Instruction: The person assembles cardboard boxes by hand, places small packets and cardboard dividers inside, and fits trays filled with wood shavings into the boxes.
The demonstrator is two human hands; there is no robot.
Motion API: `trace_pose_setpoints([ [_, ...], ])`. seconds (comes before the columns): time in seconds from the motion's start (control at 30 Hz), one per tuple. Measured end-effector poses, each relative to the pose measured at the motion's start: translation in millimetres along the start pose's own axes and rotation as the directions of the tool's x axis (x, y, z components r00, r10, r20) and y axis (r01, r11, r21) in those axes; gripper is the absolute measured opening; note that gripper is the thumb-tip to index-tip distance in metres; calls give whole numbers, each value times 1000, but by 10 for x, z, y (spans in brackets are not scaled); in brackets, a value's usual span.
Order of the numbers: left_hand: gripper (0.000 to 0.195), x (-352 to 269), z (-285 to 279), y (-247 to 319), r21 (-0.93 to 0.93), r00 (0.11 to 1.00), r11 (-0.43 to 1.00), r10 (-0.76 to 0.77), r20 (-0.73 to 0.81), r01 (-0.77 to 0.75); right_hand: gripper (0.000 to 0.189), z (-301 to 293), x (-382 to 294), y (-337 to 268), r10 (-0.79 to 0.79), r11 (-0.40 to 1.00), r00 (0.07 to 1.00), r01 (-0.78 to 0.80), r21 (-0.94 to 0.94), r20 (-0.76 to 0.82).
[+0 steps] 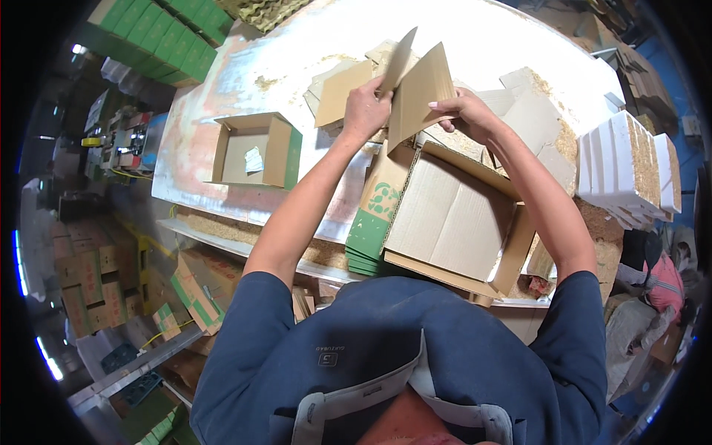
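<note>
My left hand [367, 108] grips a thin cardboard sheet [399, 58], raised and seen nearly edge-on. In my right hand [464, 111] is another tan cardboard sheet [424, 92], held between thumb and fingers and tilted close beside the first. Below my hands lies an open cardboard box [448, 214] with its flaps up and a bare bottom. It rests by a stack of flattened green-and-tan cartons [371, 239]. To the left stands a smaller open box [239, 147] with a small printed packet [254, 159] inside.
Loose cardboard sheets [347, 92] and grey pieces [534, 111] lie on the worktable [189, 139]. White foam trays [614, 167] stand at the right edge. Green boxes [161, 41] are stacked at the far left, near egg-tray material [267, 11]. Wood shavings are scattered about.
</note>
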State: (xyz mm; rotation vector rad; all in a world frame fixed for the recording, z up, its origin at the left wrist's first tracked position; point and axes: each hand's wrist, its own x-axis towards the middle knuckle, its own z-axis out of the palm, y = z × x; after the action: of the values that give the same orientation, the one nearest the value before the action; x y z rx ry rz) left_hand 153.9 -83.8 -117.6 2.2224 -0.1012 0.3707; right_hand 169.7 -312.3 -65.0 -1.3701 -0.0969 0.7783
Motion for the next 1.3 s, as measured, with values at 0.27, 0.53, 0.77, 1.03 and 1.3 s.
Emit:
trace_pose_setpoints([
  [0.27, 26, 566, -714, -897, -133, 873, 979, -196, -446, 152, 17, -1549, -502, 269, 114, 985, 927, -153, -83, -358],
  [0.53, 39, 580, -604, -570, 35, 948, 985, 174, -265, -171, 15, -1824, -818, 784, 113, 968, 901, -5, 252, -420],
  [0.77, 61, -17, 413, -862, 230, 884, 921, 197, 423, -315, 18, -1737, -807, 1107, 206, 965, 889, -254, -67, -409],
  [1.03, 47, -295, 652, -1279, -4, 824, 996, -72, 562, 90, 23, -1699, -2520, 1537, -117, 992, 456, 96, -82, -882],
  [1.3, 60, -820, -33, -277, -235, 767, 809, -356, 533, 539, 20, -1891, -4183, 2746, -190, 973, -118, -152, -171, -975],
])
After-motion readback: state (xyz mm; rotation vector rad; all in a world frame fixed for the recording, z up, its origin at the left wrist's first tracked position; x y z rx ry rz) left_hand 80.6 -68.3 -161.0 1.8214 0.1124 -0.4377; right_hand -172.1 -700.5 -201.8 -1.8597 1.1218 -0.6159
